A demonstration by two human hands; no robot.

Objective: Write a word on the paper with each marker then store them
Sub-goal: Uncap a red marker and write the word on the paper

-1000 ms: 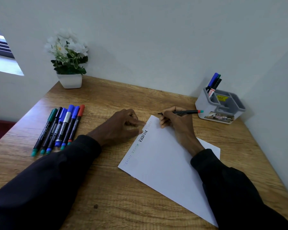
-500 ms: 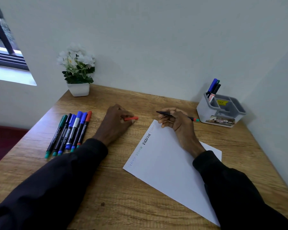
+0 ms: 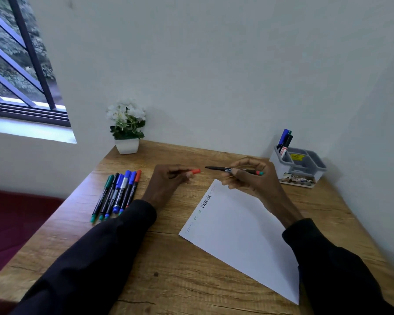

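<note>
Uncapped marker (image 3: pixel 228 169) pinched level in curled fingers of right hand (image 3: pixel 250 180), above far corner of paper (image 3: pixel 241 233). Tip pointing toward red cap (image 3: pixel 195 171) gripped at fingertips of left hand (image 3: pixel 168 181), small gap between. Bare wood of table (image 3: pixel 191 155) from both hands to wall. Row of markers (image 3: pixel 118 194) near left edge; organizer (image 3: pixel 305 164) in back right corner.

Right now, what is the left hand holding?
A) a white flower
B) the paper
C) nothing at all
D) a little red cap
D: the left hand pinches a little red cap at its fingertips, pointed toward the bare tip of the marker that the right hand holds above the paper.
</note>
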